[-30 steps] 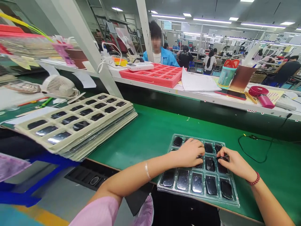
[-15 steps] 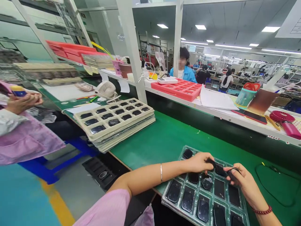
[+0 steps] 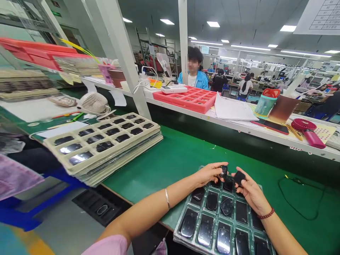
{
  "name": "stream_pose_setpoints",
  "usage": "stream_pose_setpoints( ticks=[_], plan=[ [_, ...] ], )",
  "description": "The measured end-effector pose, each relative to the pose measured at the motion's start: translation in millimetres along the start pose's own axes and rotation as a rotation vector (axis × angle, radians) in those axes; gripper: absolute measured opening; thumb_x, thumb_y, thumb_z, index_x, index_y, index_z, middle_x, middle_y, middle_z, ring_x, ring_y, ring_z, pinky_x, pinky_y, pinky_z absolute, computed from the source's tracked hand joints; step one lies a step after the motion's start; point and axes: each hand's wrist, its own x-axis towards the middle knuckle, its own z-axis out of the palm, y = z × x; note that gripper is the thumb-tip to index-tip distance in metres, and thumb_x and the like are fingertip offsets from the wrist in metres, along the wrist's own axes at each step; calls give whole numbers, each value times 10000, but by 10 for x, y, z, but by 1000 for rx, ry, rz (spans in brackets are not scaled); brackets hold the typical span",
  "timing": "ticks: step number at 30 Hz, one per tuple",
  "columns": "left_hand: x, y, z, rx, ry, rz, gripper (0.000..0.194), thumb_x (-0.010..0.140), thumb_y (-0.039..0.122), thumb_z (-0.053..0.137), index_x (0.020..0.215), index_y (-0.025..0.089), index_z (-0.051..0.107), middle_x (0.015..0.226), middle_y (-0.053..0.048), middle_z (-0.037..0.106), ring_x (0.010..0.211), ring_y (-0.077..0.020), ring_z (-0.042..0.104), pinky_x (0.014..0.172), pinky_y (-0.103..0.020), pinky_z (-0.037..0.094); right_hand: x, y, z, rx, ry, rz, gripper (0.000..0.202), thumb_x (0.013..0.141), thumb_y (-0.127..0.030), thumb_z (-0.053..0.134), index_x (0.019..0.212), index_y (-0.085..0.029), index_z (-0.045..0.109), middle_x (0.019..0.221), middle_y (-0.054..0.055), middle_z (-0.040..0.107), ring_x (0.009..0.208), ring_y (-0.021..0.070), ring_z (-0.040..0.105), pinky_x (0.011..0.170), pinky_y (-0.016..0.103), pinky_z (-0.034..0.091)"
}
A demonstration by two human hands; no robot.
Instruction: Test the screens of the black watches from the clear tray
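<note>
My left hand [image 3: 208, 174] is closed on a small glossy black rounded piece [image 3: 223, 171], like a watch body, held by the fingertips. Close beside it, my right hand [image 3: 251, 191] grips a flat black rounded-square piece [image 3: 239, 177] between thumb and fingers. A narrow gap separates the two pieces. Both hands are over the far side of a clear plastic tray [image 3: 198, 228]. Black rounded devices lie in many of its pockets, one of them turned askew [image 3: 227, 206]. My right forearm hides part of the tray's right side.
A stack of cream trays [image 3: 111, 161] with black pieces stands left on the green bench [image 3: 170, 156]. Behind it is a white fan [image 3: 93, 103]. A black cable [image 3: 281, 198] lies right. The raised shelf holds a red tray [image 3: 198, 108], papers [image 3: 231, 108] and a pink fan [image 3: 313, 138].
The view has turned right, so the bench shifts left. My hands have come up from low over the tray's pockets; each now shows a separate black piece. The neighbour's hands have left the view.
</note>
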Motion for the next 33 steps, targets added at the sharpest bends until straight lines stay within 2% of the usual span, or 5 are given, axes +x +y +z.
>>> stream_pose_setpoints(
  ticks=[7, 11, 16, 27, 33],
  plan=[
    [-47, -6, 66, 67, -61, 38, 642, 660, 412, 751, 1198, 153, 513, 891, -77, 631, 544, -85, 583, 476, -174, 405, 17, 17, 7, -113, -4, 3, 504, 706, -340, 764, 1172, -246, 594, 1056, 63, 615, 606, 100, 513, 553, 230, 469],
    [-52, -54, 116, 125, -12, 13, 523, 740, 392, 671, 1177, 145, 529, 946, -94, 626, 674, -138, 632, 545, -209, 456, 11, 16, 30, -111, 0, 2, 517, 710, -361, 758, 1188, -275, 581, 1065, 53, 602, 674, 119, 571, 612, 252, 507],
    [-50, -71, 142, 188, 22, -7, 454, 782, 261, 572, 1223, 170, 521, 1072, -104, 608, 780, -151, 629, 569, -212, 464, 9, 3, 44, -75, 10, -8, 522, 728, -360, 743, 1214, -283, 567, 1111, 60, 583, 776, 141, 600, 672, 262, 528],
    [-22, -115, 140, 223, 73, 21, 430, 766, 254, 527, 1183, 151, 542, 911, -76, 631, 684, -144, 639, 542, -211, 449, 12, 0, 41, 7, -16, -11, 475, 814, -372, 634, 1265, -261, 533, 1234, 90, 546, 884, 191, 584, 737, 331, 523],
    [-17, -149, 145, 312, 91, 83, 401, 764, 230, 522, 1154, 147, 560, 904, -62, 622, 667, -130, 626, 537, -208, 443, -3, 0, 36, -45, -44, -4, 443, 794, -374, 677, 1209, -258, 572, 1131, 74, 588, 791, 156, 582, 730, 306, 516]
  ],
)
